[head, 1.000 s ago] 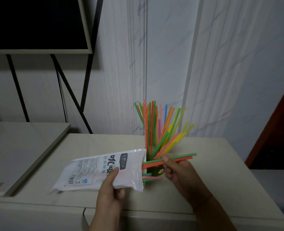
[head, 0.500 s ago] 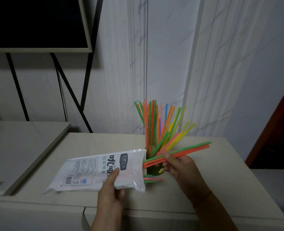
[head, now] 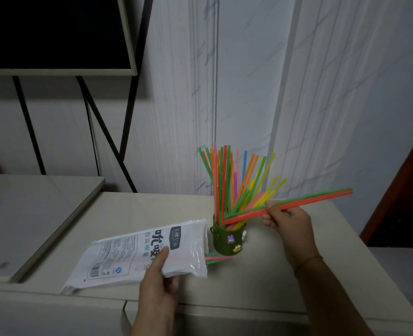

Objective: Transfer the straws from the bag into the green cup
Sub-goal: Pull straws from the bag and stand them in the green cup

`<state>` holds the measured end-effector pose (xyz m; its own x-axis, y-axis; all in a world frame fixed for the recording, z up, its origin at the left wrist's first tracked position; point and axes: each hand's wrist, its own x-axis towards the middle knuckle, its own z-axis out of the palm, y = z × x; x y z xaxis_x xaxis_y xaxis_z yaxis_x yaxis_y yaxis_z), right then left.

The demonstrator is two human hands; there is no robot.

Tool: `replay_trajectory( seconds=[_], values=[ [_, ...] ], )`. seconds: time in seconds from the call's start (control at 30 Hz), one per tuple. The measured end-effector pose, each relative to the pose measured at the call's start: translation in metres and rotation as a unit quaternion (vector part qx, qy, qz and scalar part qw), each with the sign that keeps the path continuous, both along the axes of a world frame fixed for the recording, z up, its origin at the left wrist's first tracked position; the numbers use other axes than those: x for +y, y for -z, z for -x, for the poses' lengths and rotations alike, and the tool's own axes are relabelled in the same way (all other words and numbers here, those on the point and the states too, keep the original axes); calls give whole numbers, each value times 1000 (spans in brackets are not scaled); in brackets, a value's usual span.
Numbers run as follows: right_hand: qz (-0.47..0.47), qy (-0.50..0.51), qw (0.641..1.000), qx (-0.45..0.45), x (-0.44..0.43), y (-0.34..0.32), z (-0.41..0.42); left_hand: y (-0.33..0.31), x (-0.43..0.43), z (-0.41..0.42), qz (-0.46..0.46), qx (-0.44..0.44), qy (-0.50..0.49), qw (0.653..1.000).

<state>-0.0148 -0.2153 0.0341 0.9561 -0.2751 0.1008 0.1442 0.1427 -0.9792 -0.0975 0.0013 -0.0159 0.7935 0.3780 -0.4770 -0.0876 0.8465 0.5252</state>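
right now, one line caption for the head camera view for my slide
Right hand pinches two straws by the green cup while left hand holds the bag.

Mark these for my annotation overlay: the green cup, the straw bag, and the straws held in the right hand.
green cup [head: 227, 241]: head view, front wall below the rim.
straw bag [head: 128, 253]: head view, printed middle of the flat face.
held straws [head: 321, 196]: head view, shafts beyond the right hand.
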Motion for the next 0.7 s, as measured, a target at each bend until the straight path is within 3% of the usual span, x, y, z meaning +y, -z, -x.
replay_trajectory(
  seconds=[0.13, 0.37, 0.57, 0.7],
  values=[
    [118, 3, 993, -13, 9, 0, -13, -2, -5, -2, 3, -7, 5, 1000],
    [270, -89, 957, 55, 32, 14, -21, -5, -7, -4, -10, -12, 9, 1000],
    [170, -35, 985, 13, 23, 7, -12, -4, -6, -4, -34, -35, 16, 999],
    [169, 6, 986, 3, 22, 9, -12, -4, -8, -6, -28, -31, 18, 999]
  ],
)
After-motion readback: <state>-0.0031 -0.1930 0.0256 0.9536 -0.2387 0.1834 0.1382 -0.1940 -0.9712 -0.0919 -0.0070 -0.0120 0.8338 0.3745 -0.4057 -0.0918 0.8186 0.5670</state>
